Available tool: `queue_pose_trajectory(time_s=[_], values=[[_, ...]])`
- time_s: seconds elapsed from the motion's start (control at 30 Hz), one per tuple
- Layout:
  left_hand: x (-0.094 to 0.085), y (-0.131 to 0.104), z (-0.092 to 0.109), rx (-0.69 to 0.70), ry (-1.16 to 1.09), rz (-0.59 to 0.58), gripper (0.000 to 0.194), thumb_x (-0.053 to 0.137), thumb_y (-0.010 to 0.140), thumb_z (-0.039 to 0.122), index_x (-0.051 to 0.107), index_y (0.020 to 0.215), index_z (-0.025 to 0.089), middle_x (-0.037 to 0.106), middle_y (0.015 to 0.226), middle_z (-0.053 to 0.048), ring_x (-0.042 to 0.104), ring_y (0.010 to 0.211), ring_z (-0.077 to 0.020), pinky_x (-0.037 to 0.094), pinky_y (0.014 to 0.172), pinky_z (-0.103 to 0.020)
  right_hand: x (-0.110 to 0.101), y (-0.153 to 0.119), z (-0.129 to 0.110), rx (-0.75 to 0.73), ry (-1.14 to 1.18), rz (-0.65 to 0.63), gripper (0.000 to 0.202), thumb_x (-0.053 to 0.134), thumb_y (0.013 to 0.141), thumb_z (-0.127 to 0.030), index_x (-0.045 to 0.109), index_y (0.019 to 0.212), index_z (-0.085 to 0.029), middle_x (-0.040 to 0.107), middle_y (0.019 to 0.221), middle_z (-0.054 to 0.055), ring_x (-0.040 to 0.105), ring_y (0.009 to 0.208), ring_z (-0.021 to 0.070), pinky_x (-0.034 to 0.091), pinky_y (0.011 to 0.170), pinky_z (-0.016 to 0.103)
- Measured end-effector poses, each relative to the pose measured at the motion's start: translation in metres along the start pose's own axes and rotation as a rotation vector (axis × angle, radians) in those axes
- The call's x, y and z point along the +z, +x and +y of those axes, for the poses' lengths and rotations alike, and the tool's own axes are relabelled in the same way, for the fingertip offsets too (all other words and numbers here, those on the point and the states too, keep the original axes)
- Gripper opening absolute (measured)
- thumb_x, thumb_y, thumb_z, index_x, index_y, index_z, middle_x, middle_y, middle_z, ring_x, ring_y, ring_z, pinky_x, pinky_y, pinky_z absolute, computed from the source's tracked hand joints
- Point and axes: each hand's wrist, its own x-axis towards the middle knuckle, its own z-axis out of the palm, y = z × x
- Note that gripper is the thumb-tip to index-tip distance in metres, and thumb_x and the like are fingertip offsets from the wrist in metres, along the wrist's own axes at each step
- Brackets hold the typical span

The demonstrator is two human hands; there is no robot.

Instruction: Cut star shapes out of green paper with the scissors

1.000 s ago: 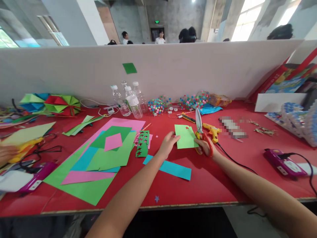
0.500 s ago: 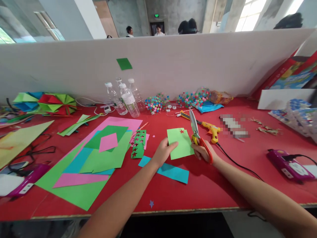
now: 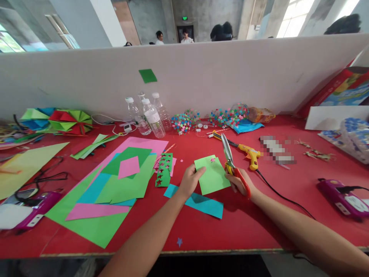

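Note:
A light green sheet of paper (image 3: 212,177) is pinched at its left edge by my left hand (image 3: 190,181), thumb on top. Near the sheet's top edge a small star-shaped spot (image 3: 213,160) shows pink. My right hand (image 3: 240,182) is wrapped round the red and yellow handles of a pair of scissors (image 3: 228,154), blades pointing up and away. Its fingertips meet the sheet's right edge. Under the sheet and my left wrist lies a blue paper strip (image 3: 206,206). Left of my left hand is a dark green strip (image 3: 163,171) with several star-shaped holes.
Coloured paper sheets (image 3: 127,192) overlap on the left of the red table (image 3: 138,238). Plastic bottles (image 3: 153,121) and star-covered balls (image 3: 181,123) stand by the white partition (image 3: 245,73). A yellow glue gun (image 3: 250,154) with a black cord and a purple power strip (image 3: 343,198) lie right.
The light green sheet has turned slightly and its lower edge has come nearer me. Pink now shows at the star-shaped spot, which looked red before. Both hands keep their holds; the view has shifted slightly.

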Motion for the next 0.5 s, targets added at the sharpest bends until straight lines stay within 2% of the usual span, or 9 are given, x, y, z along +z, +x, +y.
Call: queue_pose_trajectory(time_s=[0.23, 0.37, 0.5], values=[[0.002, 0.005, 0.007, -0.153, -0.094, -0.016, 0.043, 0.073, 0.07, 0.038, 0.069, 0.104, 0.012, 0.075, 0.096, -0.01, 0.069, 0.086, -0.025, 0.051, 0.076, -0.033, 0.0, -0.001, 0.002, -0.019, 0.06, 0.069, 0.014, 0.05, 0.078, -0.034, 0.045, 0.075, -0.021, 0.041, 0.038, -0.01, 0.04, 0.031, 0.0092, 0.032, 0.038, 0.021], [0.006, -0.003, 0.006, -0.189, -0.152, -0.03, 0.043, 0.073, 0.069, 0.033, 0.068, 0.107, 0.012, 0.075, 0.099, -0.011, 0.069, 0.088, -0.0252, 0.051, 0.074, -0.033, 0.001, 0.002, 0.008, -0.025, 0.115, 0.078, 0.015, 0.05, 0.082, -0.033, 0.042, 0.074, -0.022, 0.04, 0.04, -0.01, 0.04, 0.032, 0.0092, 0.031, 0.038, 0.022], [0.008, -0.008, 0.006, -0.173, -0.118, -0.074, 0.036, 0.072, 0.069, 0.032, 0.072, 0.099, 0.012, 0.075, 0.097, -0.01, 0.069, 0.09, -0.0253, 0.051, 0.08, -0.034, 0.001, 0.004, 0.015, -0.01, 0.172, 0.068, 0.018, 0.052, 0.082, -0.035, 0.042, 0.075, -0.022, 0.041, 0.041, -0.01, 0.04, 0.032, 0.0099, 0.03, 0.038, 0.023]])
